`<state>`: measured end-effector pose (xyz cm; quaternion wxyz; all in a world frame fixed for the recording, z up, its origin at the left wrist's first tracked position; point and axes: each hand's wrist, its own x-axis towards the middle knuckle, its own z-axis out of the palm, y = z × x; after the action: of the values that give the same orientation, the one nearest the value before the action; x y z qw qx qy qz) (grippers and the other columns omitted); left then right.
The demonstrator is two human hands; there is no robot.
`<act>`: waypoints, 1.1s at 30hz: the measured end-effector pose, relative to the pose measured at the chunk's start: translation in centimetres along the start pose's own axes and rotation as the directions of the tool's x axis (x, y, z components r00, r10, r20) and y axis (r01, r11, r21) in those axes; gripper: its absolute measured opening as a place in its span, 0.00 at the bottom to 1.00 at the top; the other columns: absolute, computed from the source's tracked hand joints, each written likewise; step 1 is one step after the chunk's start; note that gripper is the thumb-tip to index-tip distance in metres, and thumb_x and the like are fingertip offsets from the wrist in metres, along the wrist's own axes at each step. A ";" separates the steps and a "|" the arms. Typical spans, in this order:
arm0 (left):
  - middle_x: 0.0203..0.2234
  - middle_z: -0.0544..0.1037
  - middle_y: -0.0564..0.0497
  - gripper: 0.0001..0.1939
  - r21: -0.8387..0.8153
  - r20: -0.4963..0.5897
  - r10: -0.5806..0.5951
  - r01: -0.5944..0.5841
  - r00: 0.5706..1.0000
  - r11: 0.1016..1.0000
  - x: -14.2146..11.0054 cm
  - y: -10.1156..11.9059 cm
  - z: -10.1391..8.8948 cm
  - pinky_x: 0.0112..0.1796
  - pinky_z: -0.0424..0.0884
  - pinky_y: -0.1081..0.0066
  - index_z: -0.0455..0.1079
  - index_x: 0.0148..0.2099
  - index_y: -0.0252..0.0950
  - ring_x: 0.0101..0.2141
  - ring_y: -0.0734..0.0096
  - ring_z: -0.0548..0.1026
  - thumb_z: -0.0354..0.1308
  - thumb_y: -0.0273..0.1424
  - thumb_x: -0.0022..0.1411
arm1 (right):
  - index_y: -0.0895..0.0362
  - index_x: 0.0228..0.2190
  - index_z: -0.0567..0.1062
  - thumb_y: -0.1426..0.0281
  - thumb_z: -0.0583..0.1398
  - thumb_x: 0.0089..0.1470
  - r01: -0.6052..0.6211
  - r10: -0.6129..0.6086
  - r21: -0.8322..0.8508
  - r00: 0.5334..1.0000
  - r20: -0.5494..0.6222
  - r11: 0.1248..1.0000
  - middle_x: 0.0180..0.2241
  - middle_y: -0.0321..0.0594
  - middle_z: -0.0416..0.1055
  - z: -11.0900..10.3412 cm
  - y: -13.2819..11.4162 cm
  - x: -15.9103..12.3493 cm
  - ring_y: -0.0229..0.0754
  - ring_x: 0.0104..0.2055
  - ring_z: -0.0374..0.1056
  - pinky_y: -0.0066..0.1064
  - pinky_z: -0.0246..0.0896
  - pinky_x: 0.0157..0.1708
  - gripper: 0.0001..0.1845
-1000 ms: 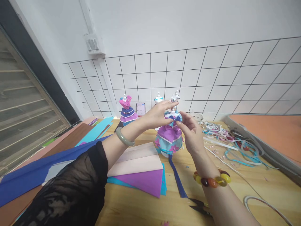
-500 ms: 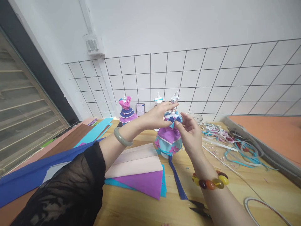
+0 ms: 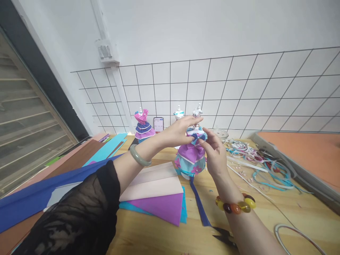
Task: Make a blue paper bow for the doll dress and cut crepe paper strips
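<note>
1. The dressed form (image 3: 190, 163) stands on the table (image 3: 148, 237) in front of the person, in a light-blue skirt with pink flowers and a purple bow (image 3: 196, 151) at its waist.
2. A dark-blue bow (image 3: 198, 136) sits at its chest, between the two thumbs.
3. The left hand (image 3: 174, 134) has its thumb tip at the bow's left end and its index finger stretched out above (thumb and index well spread); whether its other fingers grip the form, I cannot tell.
4. The right hand (image 3: 215, 156) has its thumb at the bow's right end, its fingers bent beside the bodice; their grip is partly hidden, so I cannot tell how firm it is.
5. A dark-blue strip (image 3: 199, 205) runs from beneath the skirt towards the scissors (image 3: 224, 236), near the right forearm.
6. Left of the strip lie pale-pink (image 3: 156, 187), purple (image 3: 168, 207) and blue sheets (image 3: 183, 210), overlapping.
7. Behind stand a pink-and-blue dressed form (image 3: 144, 128) and a phone (image 3: 158, 124).
</note>
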<state>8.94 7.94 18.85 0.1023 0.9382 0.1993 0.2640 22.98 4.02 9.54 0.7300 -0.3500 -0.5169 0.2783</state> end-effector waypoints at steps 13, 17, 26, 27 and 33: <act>0.51 0.65 0.46 0.32 0.021 -0.042 -0.002 0.003 0.999 1.000 0.1 -0.2 0.2 0.53 0.57 0.58 0.54 0.60 0.39 0.54 0.63 0.59 0.53 0.24 0.52 | 0.52 0.46 0.68 0.64 0.61 0.48 0.033 -0.036 -0.063 0.998 -0.046 0.997 0.46 0.43 0.68 0.3 0.8 0.0 0.45 0.47 0.66 0.42 0.64 0.43 0.21; 0.51 0.67 0.46 0.31 0.014 -0.061 -0.005 0.005 0.998 1.000 0.2 0.0 0.3 0.53 0.58 0.59 0.56 0.59 0.37 0.52 0.64 0.62 0.53 0.23 0.51 | 0.52 0.45 0.69 0.65 0.61 0.48 0.028 -0.029 -0.042 0.999 -0.041 0.999 0.46 0.43 0.68 0.3 0.4 -0.1 0.45 0.46 0.66 0.40 0.64 0.43 0.21; 0.48 0.67 0.46 0.32 0.002 -0.058 0.000 0.000 0.998 1.000 0.2 -0.1 0.3 0.51 0.60 0.59 0.56 0.60 0.38 0.50 0.64 0.63 0.53 0.22 0.51 | 0.52 0.46 0.68 0.65 0.61 0.47 0.033 -0.035 -0.033 0.997 -0.069 0.999 0.47 0.44 0.67 0.4 0.6 0.0 0.45 0.49 0.64 0.40 0.64 0.43 0.22; 0.48 0.67 0.46 0.32 0.004 -0.058 0.002 -0.002 0.998 1.000 0.2 -0.1 0.3 0.51 0.60 0.59 0.56 0.60 0.38 0.50 0.64 0.63 0.53 0.22 0.51 | 0.52 0.47 0.67 0.64 0.61 0.47 0.035 -0.038 -0.041 0.996 -0.077 0.999 0.47 0.44 0.67 0.4 0.8 0.0 0.45 0.49 0.63 0.40 0.63 0.44 0.23; 0.48 0.68 0.46 0.32 -0.005 -0.054 -0.001 0.000 0.999 1.000 0.1 0.2 0.2 0.51 0.60 0.60 0.55 0.60 0.38 0.50 0.66 0.63 0.53 0.22 0.52 | 0.51 0.48 0.65 0.64 0.61 0.47 0.019 -0.023 -0.050 0.996 -0.086 0.999 0.46 0.44 0.67 0.4 0.9 0.1 0.46 0.49 0.63 0.42 0.63 0.44 0.25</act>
<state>9.20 7.78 18.85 0.0993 0.9303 0.2016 0.2899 22.58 4.75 8.94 0.7457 -0.3741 -0.4952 0.2423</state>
